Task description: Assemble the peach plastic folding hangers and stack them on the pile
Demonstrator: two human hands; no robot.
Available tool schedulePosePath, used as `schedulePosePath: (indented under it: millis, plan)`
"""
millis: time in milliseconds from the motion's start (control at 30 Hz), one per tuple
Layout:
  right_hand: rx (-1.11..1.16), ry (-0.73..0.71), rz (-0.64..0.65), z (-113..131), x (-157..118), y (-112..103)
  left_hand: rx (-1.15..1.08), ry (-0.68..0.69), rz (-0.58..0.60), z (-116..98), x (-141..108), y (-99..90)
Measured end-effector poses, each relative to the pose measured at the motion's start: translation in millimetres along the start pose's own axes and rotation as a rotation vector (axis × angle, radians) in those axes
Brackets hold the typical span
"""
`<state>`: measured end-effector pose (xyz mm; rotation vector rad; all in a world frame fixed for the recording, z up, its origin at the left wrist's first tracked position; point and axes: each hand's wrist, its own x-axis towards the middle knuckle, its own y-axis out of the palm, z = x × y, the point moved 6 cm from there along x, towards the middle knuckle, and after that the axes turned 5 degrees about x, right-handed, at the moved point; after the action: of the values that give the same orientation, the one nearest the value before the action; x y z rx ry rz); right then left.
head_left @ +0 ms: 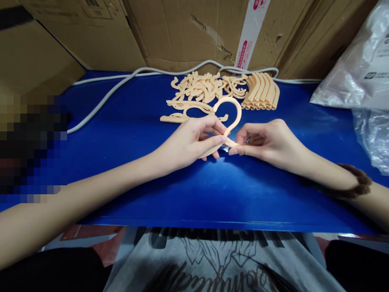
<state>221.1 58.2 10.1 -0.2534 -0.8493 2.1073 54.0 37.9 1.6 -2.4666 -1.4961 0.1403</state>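
A cream plastic hanger hook [238,111] stands up between my two hands, its curve pointing away from me. My left hand [197,140] pinches the base of the hook, thumb on top, with a cream arm piece running beneath the fingers. My right hand [267,140] is closed on a cream arm piece that reaches the hook's base; most of this piece is hidden by the fingers. Just behind my left hand lie a few long cream hanger pieces [176,118]. Beyond them is a loose pile of cream hooks [202,87].
Several curved cream arms [263,91] lie stacked in a row at the back of the blue table [194,194]. A white cable [112,91] runs along the back, before cardboard boxes [182,32]. A clear plastic bag [355,69] is at the right.
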Motion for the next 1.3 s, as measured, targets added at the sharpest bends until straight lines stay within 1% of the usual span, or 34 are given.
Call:
schedulePosePath:
  millis: [233,367,433,500,600,667,733,800,867,933,1000,1100,1233,1300]
  plan:
    - [0.023,0.04,-0.038,3.2,-0.5,1.1,0.033,0.027,-0.018,-0.9,-0.4,-0.8]
    - [0.0,0.028,-0.042,2.6,-0.2,0.2,0.066,0.023,-0.009,0.5,0.0,-1.4]
    - [-0.04,0.009,-0.026,2.2,0.0,0.4,0.128,0.064,-0.001,-0.6,-0.7,-2.0]
    - [-0.12,-0.029,-0.021,3.5,-0.1,0.4,0.297,0.167,-0.009,-5.5,-2.9,-3.3]
    - [-0.279,-0.099,-0.052,8.2,-1.9,-0.2,0.755,0.341,-0.066,-14.0,-8.7,-3.8]
    - [-0.372,-0.158,-0.077,12.7,-4.0,-0.4,1.003,0.363,-0.097,-13.9,-10.8,-4.0]
    - [-0.479,-0.229,-0.103,17.0,-6.2,-0.8,1.107,0.337,-0.105,-10.9,-10.8,-4.8]
    - [-0.599,-0.292,-0.136,19.6,-7.8,-1.7,1.128,0.34,-0.096,-8.5,-10.3,-4.6]
    - [-0.692,-0.33,-0.152,19.8,-8.2,-2.2,1.133,0.384,-0.087,-8.0,-10.4,-3.6]
    - [-0.741,-0.357,-0.15,19.3,-7.8,-1.8,1.156,0.454,-0.087,-9.2,-11.5,-2.8]
    - [-0.767,-0.389,-0.152,20.1,-7.7,-1.2,1.202,0.542,-0.116,-12.2,-13.6,-2.8]
    - [-0.819,-0.448,-0.198,23.5,-8.9,-1.1,1.267,0.644,-0.148,-16.1,-15.9,-3.1]
    - [-0.882,-0.517,-0.311,27.7,-11.9,-3.2,1.314,0.651,-0.154,-15.9,-15.1,-4.6]
    - [-0.891,-0.511,-0.341,27.5,-12.0,-4.1,1.328,0.643,-0.162,-15.3,-15.1,-5.1]
